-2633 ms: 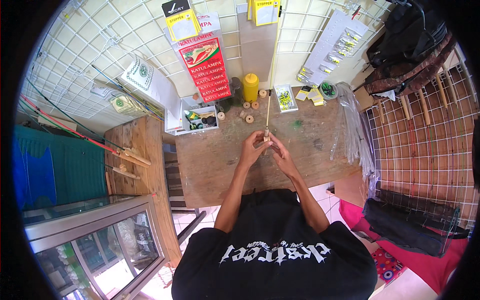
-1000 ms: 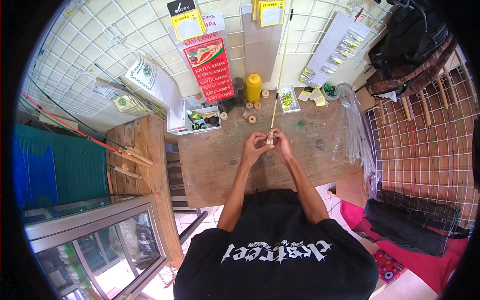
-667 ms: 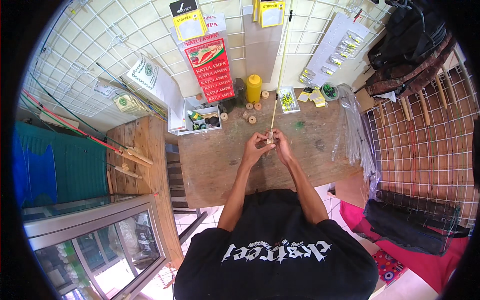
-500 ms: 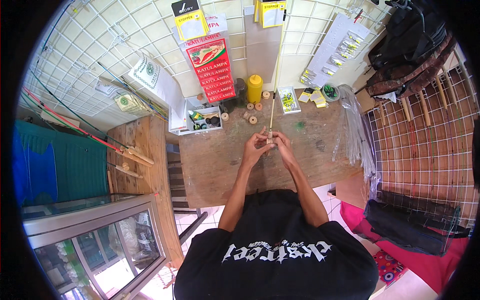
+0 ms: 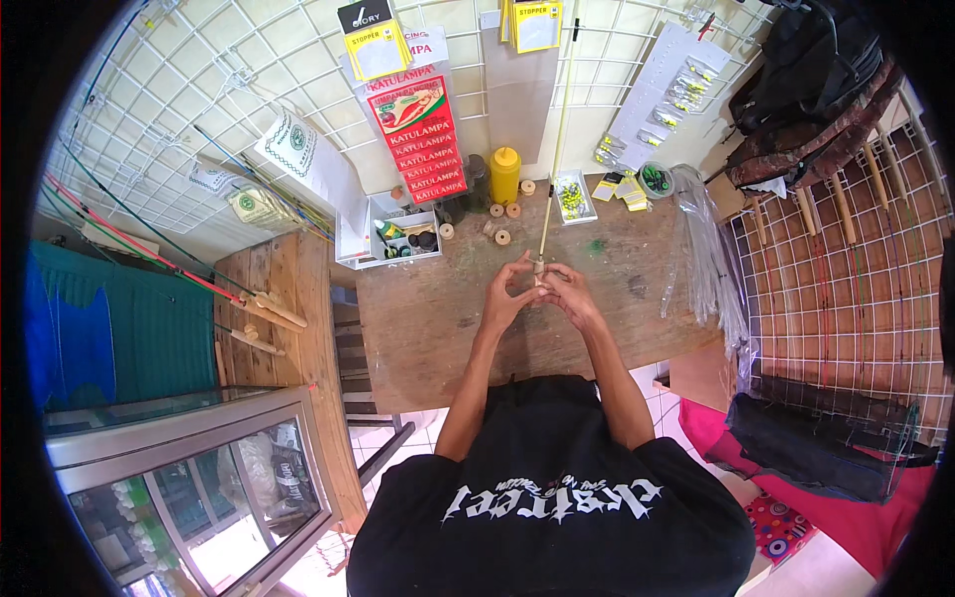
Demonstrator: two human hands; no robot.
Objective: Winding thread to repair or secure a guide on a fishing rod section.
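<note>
A thin pale-yellow fishing rod points away from me over the wooden table, its short cork-coloured handle between my hands. My left hand curves round the handle's near end, thumb and fingers pinched toward it. On the other side my right hand has its fingers closed at the same spot. The lowest part of the handle is mostly hidden by my fingers. Several small wooden spools stand beyond my hands, near a yellow squeeze bottle.
On the wooden table, a white box of small items sits back left. A small tray of green-yellow pieces and a round tub stand back right. Clear plastic sleeves hang over the right edge. A wire grid backs the table.
The rod has tilted slightly, its far end moving right. My right hand has shifted a little right and its fingers have changed position on the handle. My left hand stays nearly in place.
</note>
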